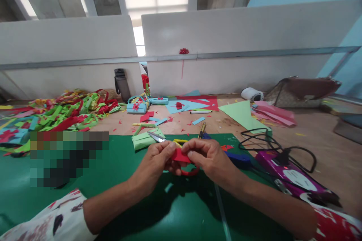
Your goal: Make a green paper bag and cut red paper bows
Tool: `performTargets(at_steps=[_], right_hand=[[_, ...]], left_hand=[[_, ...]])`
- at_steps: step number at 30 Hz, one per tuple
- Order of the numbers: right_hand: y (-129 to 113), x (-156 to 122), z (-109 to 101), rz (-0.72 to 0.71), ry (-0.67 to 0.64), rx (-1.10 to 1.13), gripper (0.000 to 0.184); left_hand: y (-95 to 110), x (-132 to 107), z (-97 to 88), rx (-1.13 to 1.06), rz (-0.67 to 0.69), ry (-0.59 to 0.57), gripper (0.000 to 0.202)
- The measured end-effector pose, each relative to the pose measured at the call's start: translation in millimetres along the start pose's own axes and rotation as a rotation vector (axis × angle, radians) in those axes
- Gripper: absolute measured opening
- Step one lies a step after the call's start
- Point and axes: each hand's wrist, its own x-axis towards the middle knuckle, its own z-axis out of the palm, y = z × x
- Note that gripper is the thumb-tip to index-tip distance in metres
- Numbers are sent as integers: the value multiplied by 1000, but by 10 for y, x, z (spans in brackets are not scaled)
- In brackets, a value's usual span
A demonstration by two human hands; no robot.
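Note:
My left hand [157, 156] and my right hand [206, 157] meet over the green mat [118, 180], both pinching a small red paper piece [180, 155] between fingers and thumbs. A red curved loop hangs under the piece at my right hand's fingers. Scissors [158, 137] with yellow handles lie on the mat just behind my hands, blades pointing left. A folded light green paper [143, 139] sits beside the scissors.
A heap of green and red paper strips [62, 115] covers the left of the table. A dark bottle [122, 84], blue paper craft [137, 104], coloured sheets [195, 103], tape roll [251, 93] and a bag [302, 92] stand behind. A purple glue gun [291, 175] with black cable lies right.

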Motion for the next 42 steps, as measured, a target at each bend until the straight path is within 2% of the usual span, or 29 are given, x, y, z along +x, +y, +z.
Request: performTargets(at_steps=[3, 7, 15, 26, 35, 42], right_hand=[[-9, 1, 2, 17, 42, -32, 13], [0, 2, 9, 77, 75, 3, 14], [11, 19, 39, 230, 50, 203, 10], [10, 7, -4, 115, -70, 42, 13], [42, 12, -4, 193, -112, 6, 13], [38, 31, -22, 199, -141, 22, 8]], left_hand=[[8, 5, -1, -45, 26, 5, 28], [7, 14, 13, -80, 65, -46, 47], [28, 15, 24, 16, 35, 19, 34], [53, 17, -3, 92, 50, 77, 20], [60, 18, -21, 305, 170, 40, 15], [24, 21, -56, 345, 170, 14, 22]])
